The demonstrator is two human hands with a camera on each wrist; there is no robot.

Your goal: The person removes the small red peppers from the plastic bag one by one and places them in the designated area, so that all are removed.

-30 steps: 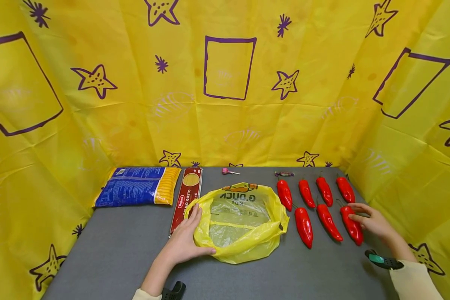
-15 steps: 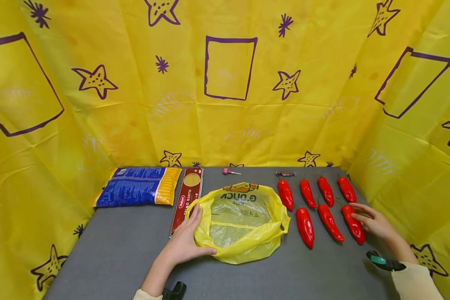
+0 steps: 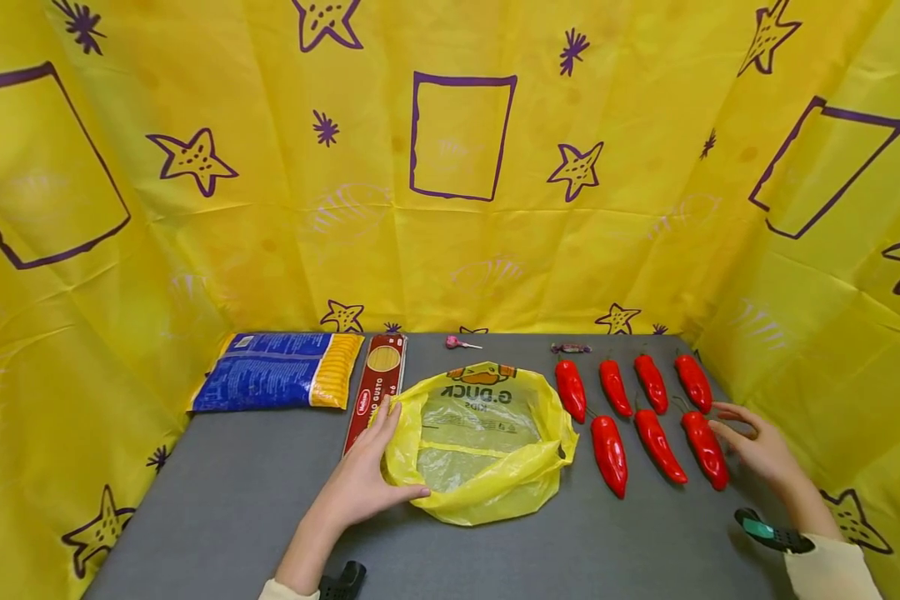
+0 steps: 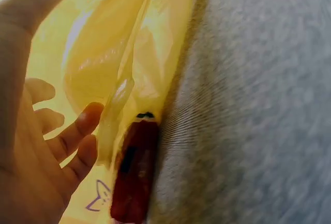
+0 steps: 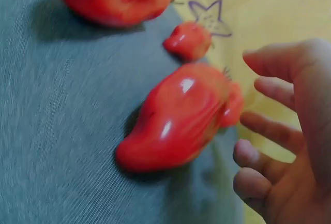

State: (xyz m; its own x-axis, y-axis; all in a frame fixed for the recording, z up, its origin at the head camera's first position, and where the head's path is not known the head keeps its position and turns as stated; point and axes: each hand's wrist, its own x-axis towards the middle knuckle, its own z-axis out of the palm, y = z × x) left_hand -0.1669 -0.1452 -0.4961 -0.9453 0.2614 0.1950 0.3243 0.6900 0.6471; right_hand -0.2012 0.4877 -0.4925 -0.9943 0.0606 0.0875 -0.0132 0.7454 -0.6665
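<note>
A yellow plastic bag (image 3: pixel 495 500) marked "G.DUCK KIDS" lies spread with its mouth facing up. My left hand (image 3: pixel 356 479) is at its left rim, thumb and fingers apart; in the left wrist view the fingers (image 4: pixel 77 133) bend loosely beside the yellow plastic, and I cannot tell whether they touch it. Several glossy red peppers (image 3: pixel 610 457) lie in two rows to the bag's right. My right hand (image 3: pixel 761 450) is just right of the front row's rightmost pepper (image 3: pixel 707 454). Its spread fingers hold nothing, with a gap to that pepper (image 5: pixel 176 120) in the right wrist view.
Left of the bag lies a red spaghetti box (image 3: pixel 371 392), partly behind my left hand. A blue and yellow packet (image 3: pixel 270 375) is farther left. A pink lollipop (image 3: pixel 453 342) and a wrapped candy (image 3: pixel 570 348) lie at the back, before the yellow curtain (image 3: pixel 270 250).
My right hand has drawn slightly right, away from the nearest pepper, which stays where it was. My left hand has shifted a little left at the bag's rim.
</note>
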